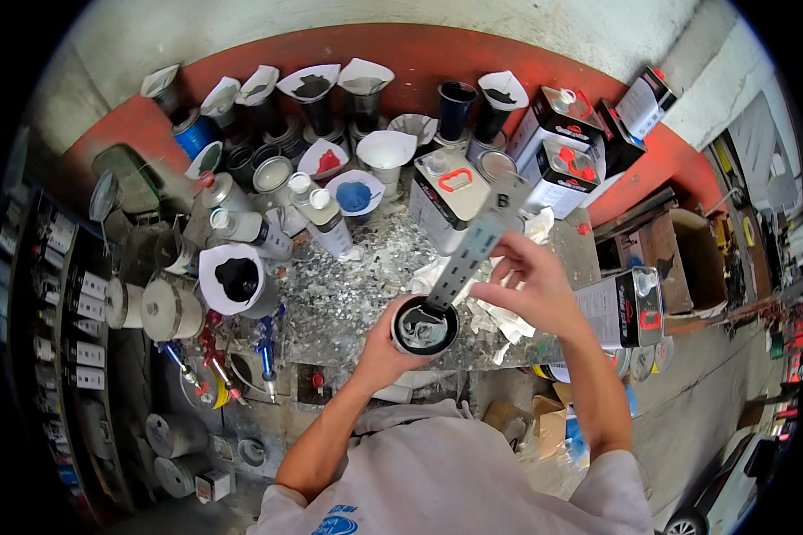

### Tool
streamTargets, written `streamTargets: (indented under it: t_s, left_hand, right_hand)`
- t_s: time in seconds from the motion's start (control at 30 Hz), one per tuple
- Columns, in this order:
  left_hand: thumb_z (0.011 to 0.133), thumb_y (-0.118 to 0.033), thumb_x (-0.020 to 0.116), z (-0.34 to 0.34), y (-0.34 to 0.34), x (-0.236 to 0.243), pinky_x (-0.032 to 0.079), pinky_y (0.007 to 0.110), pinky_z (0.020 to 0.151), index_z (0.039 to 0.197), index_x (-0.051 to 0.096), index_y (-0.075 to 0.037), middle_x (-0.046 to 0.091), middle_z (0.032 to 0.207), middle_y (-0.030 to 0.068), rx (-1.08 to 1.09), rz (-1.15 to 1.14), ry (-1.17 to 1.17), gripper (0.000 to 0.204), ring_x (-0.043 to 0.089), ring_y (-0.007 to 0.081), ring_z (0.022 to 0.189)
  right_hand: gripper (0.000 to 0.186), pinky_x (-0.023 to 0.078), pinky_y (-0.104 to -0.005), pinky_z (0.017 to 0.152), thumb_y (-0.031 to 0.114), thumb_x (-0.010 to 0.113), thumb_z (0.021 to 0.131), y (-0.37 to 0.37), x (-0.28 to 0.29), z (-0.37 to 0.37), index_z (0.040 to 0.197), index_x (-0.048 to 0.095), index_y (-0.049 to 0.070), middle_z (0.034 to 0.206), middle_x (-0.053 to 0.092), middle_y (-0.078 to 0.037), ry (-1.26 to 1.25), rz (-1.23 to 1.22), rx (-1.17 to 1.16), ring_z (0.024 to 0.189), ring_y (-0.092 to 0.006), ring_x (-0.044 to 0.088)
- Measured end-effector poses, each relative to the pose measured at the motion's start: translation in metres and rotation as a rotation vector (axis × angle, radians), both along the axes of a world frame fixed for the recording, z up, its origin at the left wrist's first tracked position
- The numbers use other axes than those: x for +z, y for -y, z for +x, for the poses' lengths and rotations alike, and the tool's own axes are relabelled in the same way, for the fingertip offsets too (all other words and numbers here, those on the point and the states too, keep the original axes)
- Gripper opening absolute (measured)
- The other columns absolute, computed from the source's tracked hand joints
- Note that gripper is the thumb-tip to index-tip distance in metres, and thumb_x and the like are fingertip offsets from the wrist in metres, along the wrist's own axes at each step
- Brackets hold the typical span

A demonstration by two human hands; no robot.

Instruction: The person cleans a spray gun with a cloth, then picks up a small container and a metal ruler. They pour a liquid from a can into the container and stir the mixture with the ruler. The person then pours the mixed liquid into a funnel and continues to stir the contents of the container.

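Observation:
My left hand (391, 341) is wrapped around the side of a dark-walled cup (456, 332) near the bench's front edge. Grey-black liquid (424, 328) with pale swirls fills part of it. A flat, silvery, ruler-like mixing stick (473, 254) with slots and markings stands tilted in the cup, its lower end hidden in the liquid. At the stick's right edge, my right hand (533, 287) has its thumb and index finger against it, the other fingers curled. Crumpled white paper (500, 319) lies beneath the right hand.
A metal can with a red handle (451, 192) stands behind the cup. Paper strainers over cups (312, 86) line the back. A strainer with black residue (236, 278) and spray guns (266, 348) are at left. More rectangular cans (623, 308) stand right. The workbench (330, 299) is paint-spattered.

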State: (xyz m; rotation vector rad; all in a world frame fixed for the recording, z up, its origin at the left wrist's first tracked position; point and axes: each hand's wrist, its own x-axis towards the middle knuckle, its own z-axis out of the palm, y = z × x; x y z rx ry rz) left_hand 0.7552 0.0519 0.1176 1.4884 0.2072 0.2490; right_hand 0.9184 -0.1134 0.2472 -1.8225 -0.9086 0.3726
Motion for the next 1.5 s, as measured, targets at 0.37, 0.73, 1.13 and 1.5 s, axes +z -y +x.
streamTargets:
  t_s: [0.37, 0.73, 1.13, 1.5]
  left_hand:
    - [0.062, -0.006, 0.088, -0.017, -0.021, 0.000, 0.044, 0.032, 0.102, 0.132, 0.054, -0.006, 0.062, 0.122, 0.0061, -0.029, -0.006, 0.044, 0.078, 0.058, 0.0159, 0.116]
    - [0.056, -0.005, 0.091, -0.011, -0.030, -0.004, 0.045, 0.032, 0.101, 0.134, 0.052, -0.006, 0.062, 0.126, 0.0072, 0.144, -0.002, 0.039, 0.087, 0.059, 0.0178, 0.117]
    - [0.058, -0.005, 0.090, -0.004, -0.025, -0.015, 0.045, 0.035, 0.101, 0.133, 0.052, -0.007, 0.058, 0.127, 0.0097, 0.243, 0.094, 0.071, 0.084, 0.057, 0.0234, 0.120]
    - [0.059, -0.004, 0.090, 0.001, -0.025, -0.016, 0.045, 0.034, 0.102, 0.135, 0.049, -0.008, 0.057, 0.129, 0.0078, 0.297, 0.112, 0.052, 0.087, 0.056, 0.0201, 0.121]
  right_hand:
    - [0.011, 0.050, -0.0316, 0.066, 0.005, 0.076, 0.082, -0.055, 0.078, 0.006, 0.092, 0.074, 0.001, 0.080, 0.070, -0.008, 0.323, -0.149, 0.574, 0.073, -0.0169, 0.066]
    - [0.020, 0.040, -0.0272, 0.055, 0.012, 0.072, 0.090, -0.032, 0.032, -0.025, 0.107, 0.073, 0.003, 0.077, 0.062, -0.004, 0.280, -0.339, 0.376, 0.063, -0.0100, 0.053]
    - [0.018, 0.044, -0.0291, 0.056, 0.007, 0.073, 0.087, -0.062, 0.060, -0.013, 0.105, 0.074, 0.005, 0.073, 0.066, -0.005, 0.531, -0.079, 0.383, 0.063, -0.0146, 0.061]
    - [0.021, 0.044, -0.0287, 0.055, 0.008, 0.071, 0.089, -0.050, 0.043, -0.045, 0.109, 0.073, 0.006, 0.080, 0.068, -0.008, 0.282, -0.167, 0.297, 0.061, -0.0148, 0.058]
